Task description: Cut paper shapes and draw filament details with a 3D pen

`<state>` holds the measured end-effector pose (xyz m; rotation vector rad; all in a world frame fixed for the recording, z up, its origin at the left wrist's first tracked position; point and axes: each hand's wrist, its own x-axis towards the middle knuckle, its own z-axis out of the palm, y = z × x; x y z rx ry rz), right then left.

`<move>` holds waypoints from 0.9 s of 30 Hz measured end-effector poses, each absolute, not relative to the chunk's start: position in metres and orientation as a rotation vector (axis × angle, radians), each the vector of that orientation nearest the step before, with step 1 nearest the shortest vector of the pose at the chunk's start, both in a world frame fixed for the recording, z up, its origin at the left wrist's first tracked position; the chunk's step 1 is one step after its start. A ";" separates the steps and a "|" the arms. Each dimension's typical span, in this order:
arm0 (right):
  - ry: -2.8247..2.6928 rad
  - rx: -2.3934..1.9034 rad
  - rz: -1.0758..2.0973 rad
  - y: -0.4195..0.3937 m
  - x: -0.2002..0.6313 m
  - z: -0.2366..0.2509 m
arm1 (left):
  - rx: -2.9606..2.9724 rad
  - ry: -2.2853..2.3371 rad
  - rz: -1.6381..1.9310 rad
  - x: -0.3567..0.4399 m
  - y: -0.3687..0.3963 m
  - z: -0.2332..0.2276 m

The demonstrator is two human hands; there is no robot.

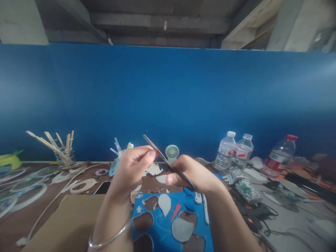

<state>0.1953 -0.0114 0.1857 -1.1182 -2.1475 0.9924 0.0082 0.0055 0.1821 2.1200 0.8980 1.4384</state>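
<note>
My right hand (pixel 190 171) is wrapped round the handles of a pair of scissors (pixel 163 157), whose blades point up and to the left. Close to the blades, my left hand (pixel 133 164) is in a pinch, thumb against forefinger; a speck of red shows there, but what it holds is too small to make out. Below both hands lies a blue sheet (pixel 164 241) with several cut-out holes. On it rest a white teardrop piece (pixel 164 204), a larger pale teardrop piece (pixel 182 229) and a red pointed sliver (pixel 176 211).
Brown cardboard (pixel 65 224) lies at left, crossed by a white cable (pixel 49 206). A jar of wooden sticks (pixel 64 159) stands behind. A small fan (pixel 172 152) is at the back. Clear bottles (pixel 225 150), a red-capped bottle (pixel 280 155) and patterned cups (pixel 246 189) stand or lie right.
</note>
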 end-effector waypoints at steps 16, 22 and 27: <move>-2.177 -1.199 0.892 -0.011 0.200 0.186 | 2.114 0.942 1.374 0.005 0.008 0.180; -2.039 -1.101 0.999 -0.006 0.199 0.184 | 2.126 0.911 1.346 0.004 0.009 0.181; -1.592 -0.890 1.060 -0.001 0.185 0.182 | 2.134 0.876 1.283 0.006 0.009 0.182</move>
